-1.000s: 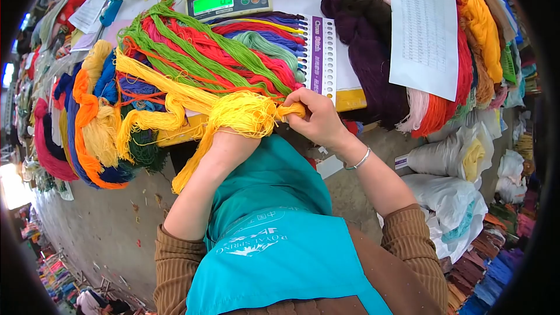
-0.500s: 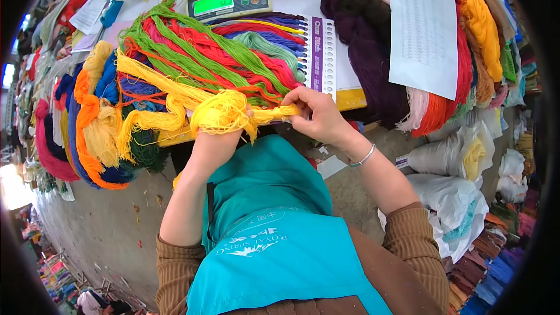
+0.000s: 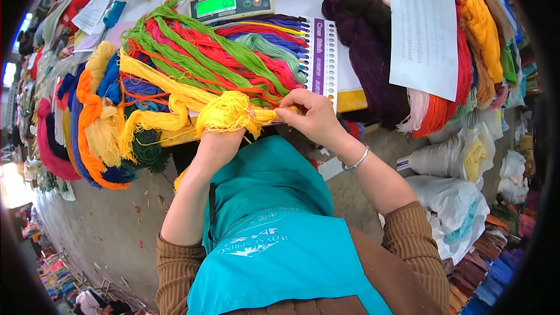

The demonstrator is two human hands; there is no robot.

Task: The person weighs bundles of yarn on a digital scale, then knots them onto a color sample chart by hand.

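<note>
A skein of yellow thread [image 3: 224, 112] is bunched over my left hand [image 3: 220, 143], whose fingers are mostly covered by it. From there the yellow strands stretch right to my right hand [image 3: 306, 114], where thumb and fingers pinch their end. More yellow thread trails left across the table edge. Just behind my hands lie green thread hanks [image 3: 210, 52] mixed with red ones. Beside them, coloured threads are looped through a perforated card [image 3: 319, 58] with a purple band.
A digital scale [image 3: 230, 3] with a lit green display stands at the back. Dark purple hanks [image 3: 373, 70] and a printed sheet [image 3: 424, 35] lie to the right. Orange thread [image 3: 87, 116] hangs over the left edge. White plastic bags [image 3: 449, 204] sit on the floor at right.
My right hand has shifted slightly left, toward the left hand, still pinching the yellow strands. The bunch over my left hand has moved a little right in view.
</note>
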